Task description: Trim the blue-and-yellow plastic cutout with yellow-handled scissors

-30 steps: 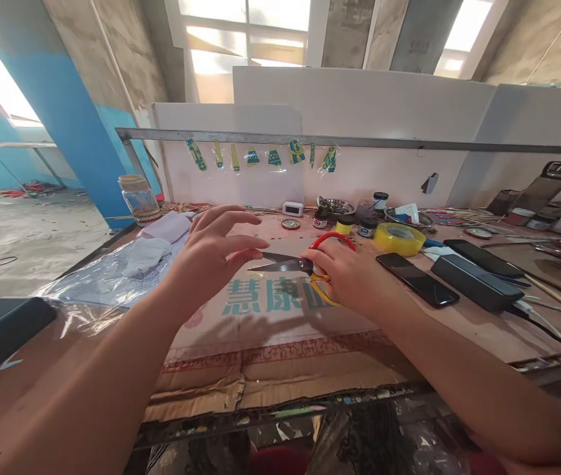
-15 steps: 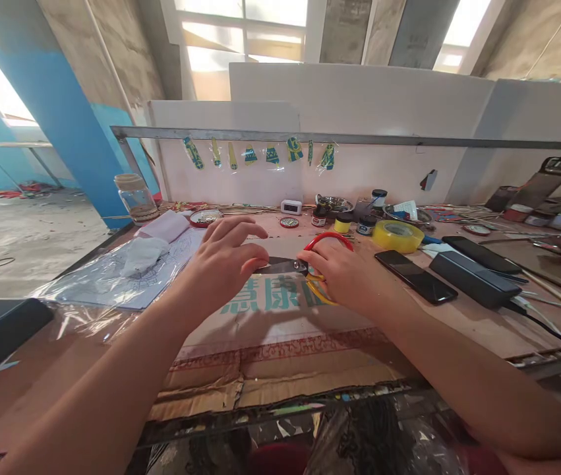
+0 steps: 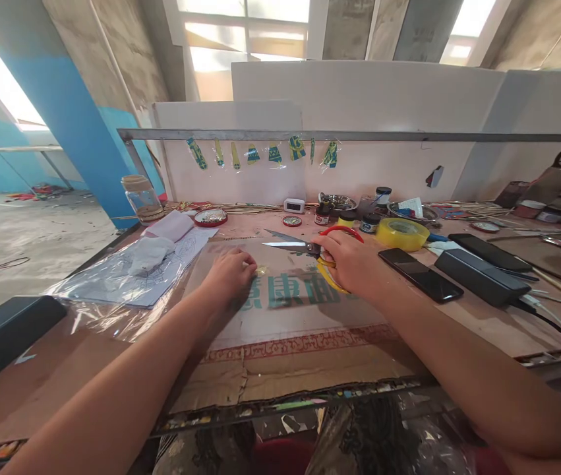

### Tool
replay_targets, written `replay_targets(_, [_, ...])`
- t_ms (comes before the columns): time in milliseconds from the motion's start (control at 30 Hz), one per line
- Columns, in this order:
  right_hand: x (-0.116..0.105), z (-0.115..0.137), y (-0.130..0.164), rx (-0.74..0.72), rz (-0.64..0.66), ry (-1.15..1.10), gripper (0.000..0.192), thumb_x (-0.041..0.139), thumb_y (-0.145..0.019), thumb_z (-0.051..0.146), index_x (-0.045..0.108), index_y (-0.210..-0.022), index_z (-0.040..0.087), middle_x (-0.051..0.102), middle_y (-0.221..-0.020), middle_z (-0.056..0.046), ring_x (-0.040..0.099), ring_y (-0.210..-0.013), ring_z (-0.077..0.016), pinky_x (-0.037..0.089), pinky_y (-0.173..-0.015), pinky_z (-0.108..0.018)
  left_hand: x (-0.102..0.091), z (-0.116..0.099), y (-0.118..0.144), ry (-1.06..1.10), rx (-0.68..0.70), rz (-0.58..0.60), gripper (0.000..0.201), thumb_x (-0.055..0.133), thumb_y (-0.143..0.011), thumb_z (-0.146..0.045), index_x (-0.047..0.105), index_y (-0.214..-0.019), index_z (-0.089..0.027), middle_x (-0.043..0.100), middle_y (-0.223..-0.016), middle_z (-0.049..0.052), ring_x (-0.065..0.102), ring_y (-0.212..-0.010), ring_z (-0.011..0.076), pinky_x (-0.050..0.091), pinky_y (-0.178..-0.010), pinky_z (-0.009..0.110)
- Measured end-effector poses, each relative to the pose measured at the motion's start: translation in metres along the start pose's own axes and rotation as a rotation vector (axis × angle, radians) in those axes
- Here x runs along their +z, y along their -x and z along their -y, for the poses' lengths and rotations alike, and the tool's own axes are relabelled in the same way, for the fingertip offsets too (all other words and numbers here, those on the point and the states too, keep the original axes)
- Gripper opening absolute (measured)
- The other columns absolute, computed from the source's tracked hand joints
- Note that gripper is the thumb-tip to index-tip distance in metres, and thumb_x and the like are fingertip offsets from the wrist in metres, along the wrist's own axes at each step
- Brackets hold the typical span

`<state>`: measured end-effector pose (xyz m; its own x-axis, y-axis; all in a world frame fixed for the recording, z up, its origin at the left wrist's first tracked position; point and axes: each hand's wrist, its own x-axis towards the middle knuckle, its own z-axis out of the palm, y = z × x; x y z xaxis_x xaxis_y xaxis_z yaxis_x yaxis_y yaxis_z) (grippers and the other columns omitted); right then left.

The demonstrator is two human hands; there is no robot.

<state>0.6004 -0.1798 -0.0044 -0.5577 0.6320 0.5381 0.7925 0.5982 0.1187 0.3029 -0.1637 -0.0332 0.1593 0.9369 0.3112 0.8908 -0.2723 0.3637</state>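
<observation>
1. Right hand: centre of frame, fingers curled through the red and yellow handles of the scissors, firmly gripped; blades parted, tips aimed left.
2. Left hand: left of centre, fingers folded down on the cardboard sheet, fingertips pinching or pressing a small clear scrap; whether it is gripped cannot be told.
3. Scrap: just below the blade tips, apart from them.
4. Handling note, by judgement: keep the scrap pinned flat, fingertips clear of the blades, and make short, controlled snips.
5. Nearby: yellow tape roll and two phones, right of centre; glass jar, upper left.
</observation>
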Motion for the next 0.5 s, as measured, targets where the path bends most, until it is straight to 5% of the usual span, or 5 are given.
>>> replay_targets(500, [-0.022, 0.018, -0.003, 0.004, 0.023, -0.153, 0.046, 0.059, -0.078, 0.003, 0.063, -0.123, 0.013, 0.07, -0.115, -0.013, 0.064, -0.108, -0.0269, 0.051, -0.088, -0.036, 0.021, 0.011, -0.004, 0.169, -0.052, -0.082, 0.03, 0.061, -0.083, -0.042, 0.079, -0.099, -0.024, 0.074, -0.107, 0.009, 0.066, -0.107, 0.0297, 0.048, -0.103, 0.044])
